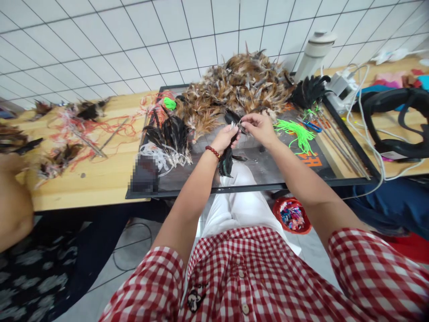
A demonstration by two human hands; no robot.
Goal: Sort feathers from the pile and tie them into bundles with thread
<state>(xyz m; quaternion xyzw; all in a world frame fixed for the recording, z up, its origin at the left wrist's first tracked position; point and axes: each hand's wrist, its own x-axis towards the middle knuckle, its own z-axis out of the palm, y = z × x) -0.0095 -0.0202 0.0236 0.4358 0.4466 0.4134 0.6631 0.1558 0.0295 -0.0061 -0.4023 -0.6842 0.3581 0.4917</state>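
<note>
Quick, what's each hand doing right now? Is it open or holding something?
Left hand: closed, holding dark feathers.
Right hand: fingers curled by those feathers; can't tell whether it's pinching one.

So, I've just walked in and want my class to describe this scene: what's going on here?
A person holds some black feathers in the left hand, with pale quills showing at the top. The right hand is up against the same feathers; its exact grip is too small to make out. Beyond both hands lies a pile of brown feathers. A black bunch lies to the left, with green strings to the right.
</note>
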